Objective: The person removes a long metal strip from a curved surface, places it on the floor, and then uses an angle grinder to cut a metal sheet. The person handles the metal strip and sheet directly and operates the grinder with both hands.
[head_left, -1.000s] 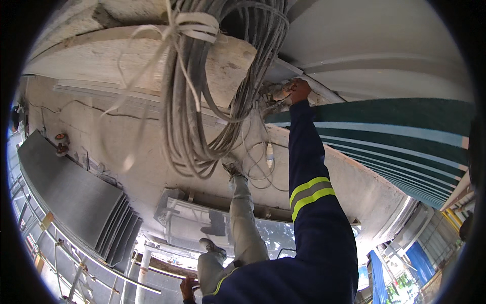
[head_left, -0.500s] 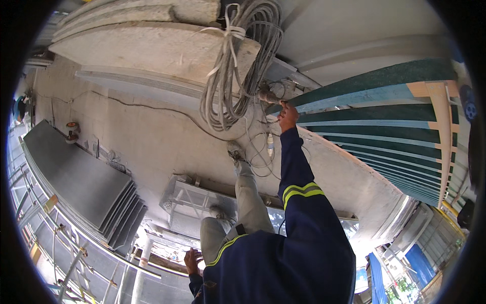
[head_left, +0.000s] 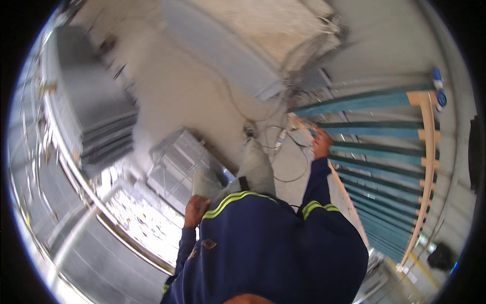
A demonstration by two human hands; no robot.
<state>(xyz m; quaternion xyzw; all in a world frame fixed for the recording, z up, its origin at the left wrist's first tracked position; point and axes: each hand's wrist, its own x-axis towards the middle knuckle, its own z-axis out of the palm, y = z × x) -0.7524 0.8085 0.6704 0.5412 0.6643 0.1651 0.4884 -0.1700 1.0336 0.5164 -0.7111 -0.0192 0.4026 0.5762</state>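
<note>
My right hand (head_left: 321, 143), in a navy sleeve with reflective bands, is beside a row of teal slats (head_left: 374, 148) on a wooden edge, fingers curled; what they hold is unclear. Just left of it a pale connector (head_left: 281, 138) lies among looped cables (head_left: 288, 180) on the concrete floor (head_left: 187, 76). My left hand (head_left: 197, 207) hangs by my left thigh, fingers curled, contents unclear. My legs (head_left: 255, 164) in pale trousers show below me. Part of the picture is blurred.
Stacked grey sheets (head_left: 88, 86) and metal scaffold tubes (head_left: 76, 172) line the left. A shiny metal object (head_left: 172, 157) lies left of my legs. Pale boards (head_left: 263, 25) with bundled cable sit farther ahead. A wooden batten (head_left: 428, 142) crosses the slats on the right.
My view has swung round, so boards and cable coil sit higher and smaller. My right hand has come back from the cable bundle toward my body, alongside the slats.
</note>
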